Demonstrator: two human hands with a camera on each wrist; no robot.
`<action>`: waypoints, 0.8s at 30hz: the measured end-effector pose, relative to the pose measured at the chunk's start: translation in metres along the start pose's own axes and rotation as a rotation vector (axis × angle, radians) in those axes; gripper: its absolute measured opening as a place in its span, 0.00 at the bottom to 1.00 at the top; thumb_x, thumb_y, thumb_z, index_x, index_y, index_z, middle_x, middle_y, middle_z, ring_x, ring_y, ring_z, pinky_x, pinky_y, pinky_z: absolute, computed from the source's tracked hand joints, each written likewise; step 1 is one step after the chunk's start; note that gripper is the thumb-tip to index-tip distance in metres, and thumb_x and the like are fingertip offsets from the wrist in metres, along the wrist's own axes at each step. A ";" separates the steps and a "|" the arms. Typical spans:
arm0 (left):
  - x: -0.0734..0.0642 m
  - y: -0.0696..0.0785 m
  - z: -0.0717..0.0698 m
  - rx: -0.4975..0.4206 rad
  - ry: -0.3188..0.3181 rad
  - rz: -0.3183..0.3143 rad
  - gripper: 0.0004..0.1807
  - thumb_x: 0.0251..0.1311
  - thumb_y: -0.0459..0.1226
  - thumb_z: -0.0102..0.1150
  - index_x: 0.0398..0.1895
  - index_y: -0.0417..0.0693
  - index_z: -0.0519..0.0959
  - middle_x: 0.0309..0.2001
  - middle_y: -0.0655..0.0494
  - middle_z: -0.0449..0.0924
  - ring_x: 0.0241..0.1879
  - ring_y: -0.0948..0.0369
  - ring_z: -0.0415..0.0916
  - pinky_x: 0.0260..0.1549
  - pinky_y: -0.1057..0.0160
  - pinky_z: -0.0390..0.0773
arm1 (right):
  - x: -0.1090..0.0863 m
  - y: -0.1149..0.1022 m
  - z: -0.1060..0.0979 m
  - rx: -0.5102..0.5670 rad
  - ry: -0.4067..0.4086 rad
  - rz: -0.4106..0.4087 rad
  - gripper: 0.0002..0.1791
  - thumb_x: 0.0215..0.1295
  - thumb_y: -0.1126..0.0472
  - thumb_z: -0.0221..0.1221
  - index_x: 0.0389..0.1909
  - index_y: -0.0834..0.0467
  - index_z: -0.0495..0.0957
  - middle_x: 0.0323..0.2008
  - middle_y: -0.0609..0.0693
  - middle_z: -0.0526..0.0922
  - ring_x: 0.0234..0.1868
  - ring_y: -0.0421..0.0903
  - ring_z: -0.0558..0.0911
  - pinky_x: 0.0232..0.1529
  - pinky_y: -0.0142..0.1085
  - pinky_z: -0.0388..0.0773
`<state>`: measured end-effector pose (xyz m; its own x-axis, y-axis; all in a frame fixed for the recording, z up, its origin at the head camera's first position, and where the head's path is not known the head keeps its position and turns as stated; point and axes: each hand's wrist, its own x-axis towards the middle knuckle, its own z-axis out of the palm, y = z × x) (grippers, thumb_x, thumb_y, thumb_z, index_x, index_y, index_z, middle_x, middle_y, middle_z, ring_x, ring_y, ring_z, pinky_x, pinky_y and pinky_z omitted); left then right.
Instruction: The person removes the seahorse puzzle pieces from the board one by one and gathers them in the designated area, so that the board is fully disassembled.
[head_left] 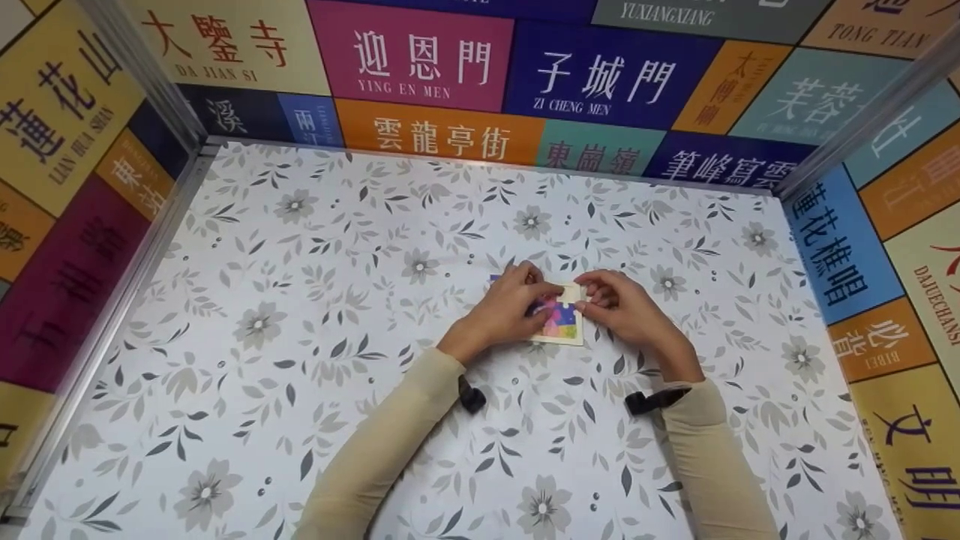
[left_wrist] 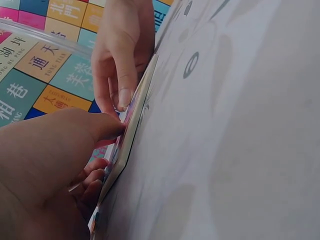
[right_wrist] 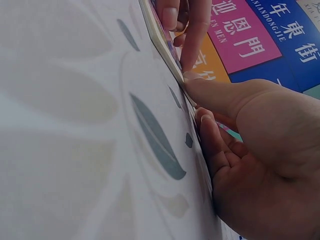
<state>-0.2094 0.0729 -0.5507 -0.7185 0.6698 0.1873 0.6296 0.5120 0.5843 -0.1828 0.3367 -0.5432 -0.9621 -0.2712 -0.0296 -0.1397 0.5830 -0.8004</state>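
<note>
A small jigsaw puzzle (head_left: 568, 331) in a pale frame lies on the patterned cloth, with pink, blue and yellow-green pieces. Near its upper right a bare cream patch (head_left: 569, 292) of the backing shows. My left hand (head_left: 501, 309) covers the left part of the puzzle, its fingers bent over the top and its thumb pressing the lower side. With bent fingers and thumb, my right hand (head_left: 626, 309) holds the right edge. In the left wrist view the puzzle's frame (left_wrist: 134, 127) appears edge-on under both thumbs. The right thumb (right_wrist: 212, 92) touches the frame's corner in the right wrist view.
White cloth (head_left: 360, 262) with grey flowers and leaves covers the table. Upright panels (head_left: 427, 64) with coloured blocks of lettering stand at the back and both sides, joined by metal corner posts (head_left: 874, 97). Each wrist wears a black strap (head_left: 660, 400).
</note>
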 end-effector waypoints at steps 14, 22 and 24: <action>0.004 0.003 -0.001 -0.027 -0.019 -0.086 0.18 0.74 0.44 0.66 0.65 0.56 0.86 0.65 0.48 0.73 0.63 0.49 0.71 0.61 0.48 0.76 | 0.001 0.003 -0.001 0.002 -0.017 0.035 0.24 0.72 0.58 0.72 0.66 0.57 0.80 0.49 0.57 0.81 0.45 0.46 0.82 0.48 0.25 0.79; 0.004 0.004 -0.001 -0.026 -0.007 -0.077 0.18 0.75 0.44 0.67 0.64 0.57 0.85 0.68 0.51 0.76 0.62 0.48 0.73 0.58 0.46 0.78 | 0.001 0.003 0.000 0.026 -0.013 0.024 0.24 0.72 0.59 0.72 0.65 0.59 0.81 0.48 0.59 0.81 0.42 0.43 0.80 0.44 0.24 0.78; 0.003 0.005 -0.001 -0.033 0.004 -0.070 0.17 0.74 0.43 0.67 0.63 0.58 0.86 0.66 0.53 0.77 0.60 0.48 0.73 0.55 0.47 0.79 | 0.001 0.003 0.000 0.029 -0.016 0.024 0.24 0.72 0.59 0.72 0.65 0.59 0.81 0.48 0.59 0.80 0.41 0.43 0.80 0.43 0.23 0.77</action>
<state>-0.2087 0.0766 -0.5466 -0.7617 0.6307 0.1485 0.5678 0.5391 0.6221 -0.1843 0.3384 -0.5458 -0.9613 -0.2695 -0.0581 -0.1097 0.5670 -0.8164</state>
